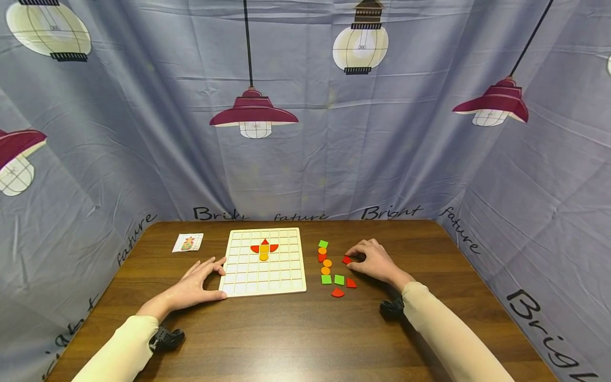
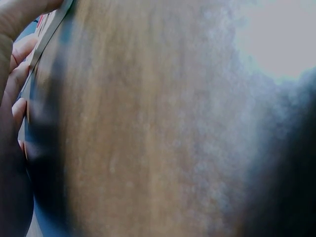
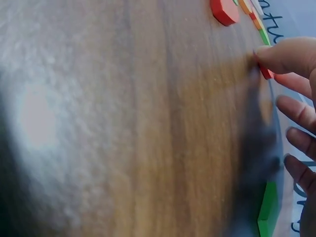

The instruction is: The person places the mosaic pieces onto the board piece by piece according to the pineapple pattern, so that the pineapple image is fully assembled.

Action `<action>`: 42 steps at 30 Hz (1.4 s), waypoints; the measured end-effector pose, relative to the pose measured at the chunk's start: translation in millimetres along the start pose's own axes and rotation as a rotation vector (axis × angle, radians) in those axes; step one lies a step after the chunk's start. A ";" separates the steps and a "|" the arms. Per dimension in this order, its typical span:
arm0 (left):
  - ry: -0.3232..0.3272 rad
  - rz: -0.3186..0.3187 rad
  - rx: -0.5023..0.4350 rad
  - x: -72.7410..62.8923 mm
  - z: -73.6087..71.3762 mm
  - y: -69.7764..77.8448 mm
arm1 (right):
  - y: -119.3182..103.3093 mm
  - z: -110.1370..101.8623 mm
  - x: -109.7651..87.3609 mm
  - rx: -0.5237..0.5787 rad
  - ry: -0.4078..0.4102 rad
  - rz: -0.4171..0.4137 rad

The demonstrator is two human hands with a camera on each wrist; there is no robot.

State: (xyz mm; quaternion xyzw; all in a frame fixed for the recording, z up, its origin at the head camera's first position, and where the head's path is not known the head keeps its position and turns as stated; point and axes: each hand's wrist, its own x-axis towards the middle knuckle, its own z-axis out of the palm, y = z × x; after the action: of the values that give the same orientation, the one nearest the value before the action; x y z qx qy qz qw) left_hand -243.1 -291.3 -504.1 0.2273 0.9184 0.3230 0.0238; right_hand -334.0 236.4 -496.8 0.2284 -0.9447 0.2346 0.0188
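My left hand [image 1: 193,286] rests at the left side of a cream grid board [image 1: 267,286], thumb at its near corner and fingertips along its edge. Set on the board are a red triangle [image 1: 264,242], red curved pieces [image 1: 273,248] on both sides of a yellow-orange block [image 1: 264,249], and an orange disc [image 1: 263,257]. To the right, my right hand [image 1: 377,262] pinches a small red piece [image 3: 267,72] between thumb and index finger, low over the table. Its other fingers stay loosely bent. The hand hides part of that piece.
Between board and right hand lie loose green squares [image 1: 339,279], orange discs [image 1: 326,263] and red pieces [image 1: 338,292]. A pattern card [image 1: 188,242] with a flower picture lies at the back left. Another green piece [image 3: 268,210] shows in the right wrist view. A curtain [image 1: 310,175] hangs behind the table.
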 end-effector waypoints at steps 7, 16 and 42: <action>0.004 0.008 -0.001 -0.8 0.0 2.1 | 3.3 -4.5 -2.6 0.018 -0.053 -0.007; 0.008 0.009 0.002 -1.0 0.4 0.5 | 3.0 -4.0 -1.2 0.037 -0.045 0.007; 0.008 0.008 0.006 -0.8 0.2 -1.1 | 7.0 2.6 0.1 0.065 0.013 -0.042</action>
State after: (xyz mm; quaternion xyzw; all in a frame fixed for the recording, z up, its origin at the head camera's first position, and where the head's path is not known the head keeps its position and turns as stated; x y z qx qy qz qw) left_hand -242.9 -292.2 -505.0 0.2295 0.9186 0.3213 0.0181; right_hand -337.0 240.7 -502.1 0.2469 -0.9315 0.2661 0.0226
